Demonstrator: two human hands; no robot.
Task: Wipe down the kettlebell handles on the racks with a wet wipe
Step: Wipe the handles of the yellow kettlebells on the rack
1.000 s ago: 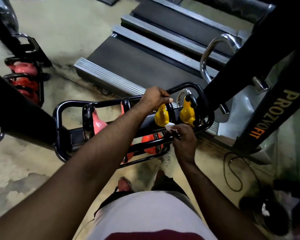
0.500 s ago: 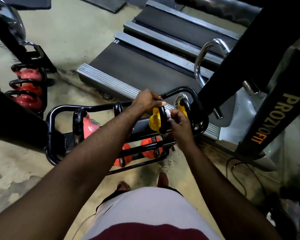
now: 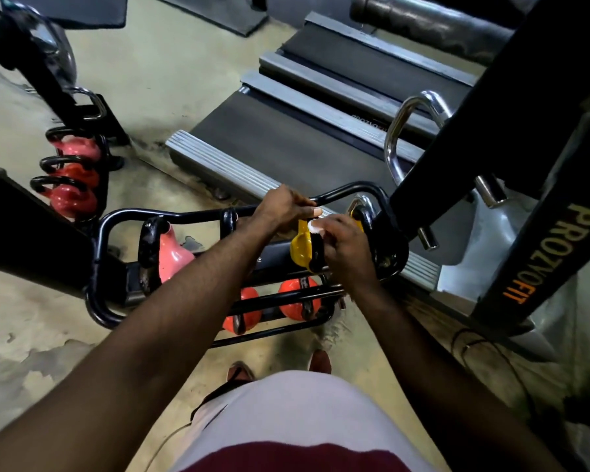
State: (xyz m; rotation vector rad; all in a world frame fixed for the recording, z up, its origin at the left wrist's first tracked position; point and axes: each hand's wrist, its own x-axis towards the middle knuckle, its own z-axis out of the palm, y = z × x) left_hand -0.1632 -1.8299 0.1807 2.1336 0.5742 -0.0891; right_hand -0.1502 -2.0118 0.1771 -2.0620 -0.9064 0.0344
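Observation:
A low black tube rack (image 3: pixel 123 218) stands on the floor in front of me. Its upper tier carries a pink kettlebell (image 3: pixel 172 255) at the left and a yellow kettlebell (image 3: pixel 300 248) under my hands; a second yellow one (image 3: pixel 356 218) shows just behind my right hand. Two orange kettlebells (image 3: pixel 295 301) sit on the lower tier. My left hand (image 3: pixel 283 207) grips the rack's top rail. My right hand (image 3: pixel 346 245) presses a white wet wipe (image 3: pixel 315 228) onto the black handle of the near yellow kettlebell.
A treadmill deck (image 3: pixel 286 148) lies just beyond the rack. A black "PROZVOFIT" upright (image 3: pixel 539 253) with chrome pegs stands at the right. A second rack with red kettlebells (image 3: pixel 72 178) is at the left. A cable loops on the floor at the right. My feet are just below the rack.
My right hand rose from the rack's front rail up to the yellow kettlebell's handle with the wipe. The left hand stayed on the top rail.

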